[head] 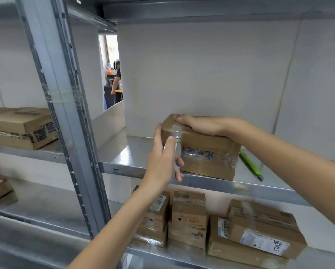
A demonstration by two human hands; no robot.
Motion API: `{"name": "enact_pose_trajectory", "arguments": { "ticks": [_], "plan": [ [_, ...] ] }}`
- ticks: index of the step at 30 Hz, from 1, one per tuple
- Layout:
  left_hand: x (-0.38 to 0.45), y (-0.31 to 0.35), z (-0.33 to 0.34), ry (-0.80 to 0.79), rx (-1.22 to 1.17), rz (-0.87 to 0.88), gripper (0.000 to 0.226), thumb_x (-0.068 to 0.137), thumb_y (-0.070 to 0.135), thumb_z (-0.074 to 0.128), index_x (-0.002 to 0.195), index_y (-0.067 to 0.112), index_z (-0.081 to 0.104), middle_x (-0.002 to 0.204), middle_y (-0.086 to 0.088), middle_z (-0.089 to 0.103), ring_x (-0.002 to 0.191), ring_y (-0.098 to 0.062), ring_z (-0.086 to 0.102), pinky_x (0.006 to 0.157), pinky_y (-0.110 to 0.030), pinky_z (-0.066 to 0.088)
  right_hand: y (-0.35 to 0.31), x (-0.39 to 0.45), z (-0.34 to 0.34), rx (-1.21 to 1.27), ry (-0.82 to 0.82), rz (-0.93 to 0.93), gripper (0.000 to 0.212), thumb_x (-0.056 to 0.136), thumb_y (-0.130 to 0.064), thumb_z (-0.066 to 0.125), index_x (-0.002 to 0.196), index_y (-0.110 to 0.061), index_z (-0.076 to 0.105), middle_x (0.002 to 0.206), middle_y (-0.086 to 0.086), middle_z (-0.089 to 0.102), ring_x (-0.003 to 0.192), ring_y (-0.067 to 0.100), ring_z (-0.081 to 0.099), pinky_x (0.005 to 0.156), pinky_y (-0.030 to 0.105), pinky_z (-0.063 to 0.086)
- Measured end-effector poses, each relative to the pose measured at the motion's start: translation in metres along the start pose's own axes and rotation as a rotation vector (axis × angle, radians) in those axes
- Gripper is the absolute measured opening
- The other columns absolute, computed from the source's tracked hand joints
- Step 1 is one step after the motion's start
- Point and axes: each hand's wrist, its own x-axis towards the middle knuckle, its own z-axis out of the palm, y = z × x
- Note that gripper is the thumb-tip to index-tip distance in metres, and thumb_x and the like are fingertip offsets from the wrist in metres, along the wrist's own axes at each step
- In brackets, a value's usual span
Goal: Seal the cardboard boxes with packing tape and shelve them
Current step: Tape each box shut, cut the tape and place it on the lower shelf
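On the middle metal shelf, at its front edge:
Shelving: a grey metal rack (pixel 69 113) with a slanted upright on the left and white board (pixel 201 74) behind the middle shelf (pixel 135 152).
Lower shelf: several taped cardboard boxes (pixel 258 232) with printed labels stand side by side, some stacked.
Left bay: another taped brown box (pixel 20 127) sits on the shelf beyond the upright.
Box: a brown cardboard box (pixel 207 152) stands on the middle shelf, its near face at the shelf's front lip, clear tape across the top and down the front, blue handwriting on the front.
Right hand: the right hand (pixel 201 124) lies palm down on the box's top, fingers nearly straight and together, reaching to the far left corner.
Left hand: the left hand (pixel 162 158) stands upright against the box's left front corner, fingers extended and loosely apart, thumb on the taped front face; it grasps nothing.
Green tool: a green pen-like object (pixel 250 164) lies on the shelf just right of the box.
Background: a person (pixel 117 78) stands far off in the gap between the boards.
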Motion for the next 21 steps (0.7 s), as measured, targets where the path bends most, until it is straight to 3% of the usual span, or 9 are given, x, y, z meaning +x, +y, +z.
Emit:
{"name": "enact_pose_trajectory", "arguments": {
  "ticks": [3, 6, 9, 13, 15, 17, 18, 20, 21],
  "plan": [
    [0.002, 0.000, 0.001, -0.003, -0.006, -0.012, 0.051, 0.105, 0.041, 0.030, 0.149, 0.052, 0.008, 0.067, -0.011, 0.063, 0.037, -0.021, 0.049, 0.043, -0.025, 0.045, -0.003, -0.009, 0.004, 0.013, -0.035, -0.071, 0.046, 0.106, -0.044, 0.019, 0.141, -0.026, 0.043, 0.146, -0.017, 0.038, 0.136, 0.002, 0.033, 0.120, 0.030, 0.016],
    [0.002, 0.002, -0.001, -0.007, -0.018, -0.026, 0.051, 0.105, 0.039, 0.030, 0.150, 0.050, 0.009, 0.081, -0.013, 0.065, 0.035, -0.018, 0.047, 0.039, -0.024, 0.042, -0.010, -0.027, 0.004, -0.034, -0.109, -0.098, 0.051, 0.106, -0.045, 0.017, 0.154, -0.031, 0.021, 0.158, -0.023, 0.014, 0.141, -0.008, 0.011, 0.114, 0.018, 0.006],
    [0.001, 0.002, -0.002, -0.005, -0.019, -0.026, 0.050, 0.105, 0.038, 0.030, 0.151, 0.049, 0.010, 0.078, -0.012, 0.066, 0.035, -0.017, 0.045, 0.038, -0.024, 0.041, -0.021, -0.040, 0.005, -0.108, -0.181, -0.138, 0.049, 0.107, -0.038, 0.013, 0.155, -0.031, 0.008, 0.158, -0.023, 0.002, 0.142, -0.009, 0.000, 0.117, 0.019, -0.002],
    [0.004, 0.007, -0.001, -0.030, -0.031, -0.056, 0.054, 0.105, 0.039, 0.032, 0.153, 0.046, 0.008, 0.092, -0.012, 0.069, 0.037, -0.017, 0.049, 0.041, -0.029, 0.045, -0.018, -0.038, 0.007, -0.177, -0.097, -0.179, 0.054, 0.106, -0.037, 0.030, 0.156, -0.026, 0.011, 0.162, -0.015, 0.006, 0.145, -0.004, 0.004, 0.113, 0.012, 0.002],
    [0.004, 0.009, -0.004, -0.054, -0.030, -0.068, 0.055, 0.105, 0.041, 0.033, 0.153, 0.047, 0.006, 0.092, -0.013, 0.070, 0.038, -0.017, 0.050, 0.044, -0.030, 0.049, -0.004, -0.043, -0.002, -0.281, 0.005, -0.162, 0.080, 0.092, -0.058, 0.050, 0.155, -0.035, 0.006, 0.161, -0.017, 0.001, 0.145, -0.001, 0.001, 0.117, 0.021, 0.003],
    [0.002, 0.009, -0.006, -0.082, -0.044, -0.067, 0.057, 0.104, 0.041, 0.034, 0.153, 0.048, 0.005, 0.079, -0.017, 0.068, 0.038, -0.019, 0.049, 0.046, -0.030, 0.051, 0.017, -0.050, -0.020, -0.365, 0.070, 0.042, 0.109, 0.069, -0.080, 0.059, 0.151, -0.048, -0.006, 0.160, -0.018, -0.014, 0.148, 0.012, -0.015, 0.121, 0.044, -0.003],
    [0.000, 0.010, -0.007, -0.096, -0.051, -0.055, 0.059, 0.104, 0.041, 0.036, 0.153, 0.047, 0.004, 0.074, -0.016, 0.067, 0.038, -0.020, 0.050, 0.048, -0.029, 0.052, 0.028, -0.052, -0.028, -0.339, 0.069, 0.155, 0.117, 0.063, -0.083, 0.062, 0.150, -0.049, -0.008, 0.161, -0.015, -0.015, 0.149, 0.017, -0.016, 0.120, 0.047, -0.001],
    [-0.002, 0.010, -0.007, -0.124, -0.097, -0.025, 0.064, 0.102, 0.038, 0.040, 0.154, 0.044, 0.002, 0.071, -0.014, 0.066, 0.039, -0.021, 0.053, 0.053, -0.031, 0.055, 0.043, -0.055, -0.038, -0.179, 0.012, 0.242, 0.117, 0.064, -0.076, 0.071, 0.153, -0.041, 0.004, 0.163, -0.009, 0.006, 0.150, 0.019, 0.008, 0.118, 0.036, 0.019],
    [-0.005, 0.010, -0.006, -0.133, -0.131, 0.001, 0.067, 0.102, 0.035, 0.043, 0.154, 0.041, 0.002, 0.071, -0.013, 0.066, 0.042, -0.022, 0.055, 0.058, -0.032, 0.057, 0.046, -0.055, -0.037, -0.124, -0.007, 0.215, 0.109, 0.066, -0.070, 0.074, 0.152, -0.037, 0.016, 0.158, -0.008, 0.023, 0.144, 0.016, 0.024, 0.109, 0.026, 0.029]
  ]
}}
